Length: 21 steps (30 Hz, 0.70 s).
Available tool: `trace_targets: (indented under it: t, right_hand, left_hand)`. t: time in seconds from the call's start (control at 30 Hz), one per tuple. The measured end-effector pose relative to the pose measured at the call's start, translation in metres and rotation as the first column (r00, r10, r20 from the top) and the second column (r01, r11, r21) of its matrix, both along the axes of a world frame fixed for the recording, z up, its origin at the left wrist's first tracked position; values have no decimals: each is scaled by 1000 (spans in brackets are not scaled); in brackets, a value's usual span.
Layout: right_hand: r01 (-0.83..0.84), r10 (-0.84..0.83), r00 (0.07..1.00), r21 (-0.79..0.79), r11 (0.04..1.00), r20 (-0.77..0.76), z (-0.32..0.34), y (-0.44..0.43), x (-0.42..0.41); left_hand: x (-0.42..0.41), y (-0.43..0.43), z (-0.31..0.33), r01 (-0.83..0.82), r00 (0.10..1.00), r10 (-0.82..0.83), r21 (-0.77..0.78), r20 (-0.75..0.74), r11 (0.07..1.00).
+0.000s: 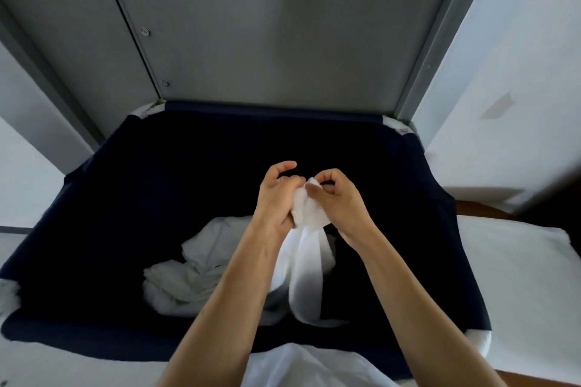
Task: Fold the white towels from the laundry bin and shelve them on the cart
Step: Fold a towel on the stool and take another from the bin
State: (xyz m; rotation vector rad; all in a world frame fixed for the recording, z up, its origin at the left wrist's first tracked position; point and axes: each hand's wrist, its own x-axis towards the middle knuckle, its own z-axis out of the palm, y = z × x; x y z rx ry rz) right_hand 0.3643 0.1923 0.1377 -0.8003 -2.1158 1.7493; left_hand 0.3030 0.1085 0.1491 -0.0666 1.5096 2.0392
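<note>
A dark navy laundry bin (151,185) fills the middle of the view. Above it my left hand (276,198) and my right hand (338,201) meet and both pinch the top edge of a white towel (308,270). The towel hangs down in a long fold into the bin. More white towels (188,273) lie crumpled on the bin's floor, to the left of the hanging one. Both forearms reach in from the bottom of the view.
A grey metal panel (267,25) stands upright right behind the bin. White surfaces flank the bin at the left (25,173) and right (518,267). White cloth (301,367) lies at the near edge, below my arms.
</note>
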Motion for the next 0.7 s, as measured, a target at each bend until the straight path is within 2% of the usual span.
trace_targets:
  t: [0.07, 0.2, 0.27, 0.4, 0.5, 0.6, 0.7]
  right_hand:
    - [49, -50, 998, -37, 998, -35, -1, 1, 3]
    - [128, -134, 989, -83, 988, -69, -7, 3, 9]
    - [172, -187, 978, -154, 973, -91, -8, 2, 10]
    - [244, -294, 948, -312, 918, -125, -6, 5, 13]
    - [226, -292, 947, -373, 900, -132, -6, 8, 13]
    - [129, -218, 962, -431, 893, -165, -5, 9, 14]
    - [5, -83, 980, -398, 918, -179, -6, 10, 16]
  left_hand:
    - [4, 0, 0, 57, 998, -57, 25, -25, 998]
    - [11, -1, -7, 157, 958, -171, -77, -229, 985]
    - [14, -2, -10, 205, 927, -225, -97, -300, 974]
    - [17, -7, -20, 353, 882, -348, -45, -318, 935]
    - [15, -9, -29, 355, 857, -359, -81, -369, 931]
    - [14, -8, -38, 280, 902, -273, -27, -336, 959]
    - [12, -11, -41, 242, 961, -212, 167, -179, 956]
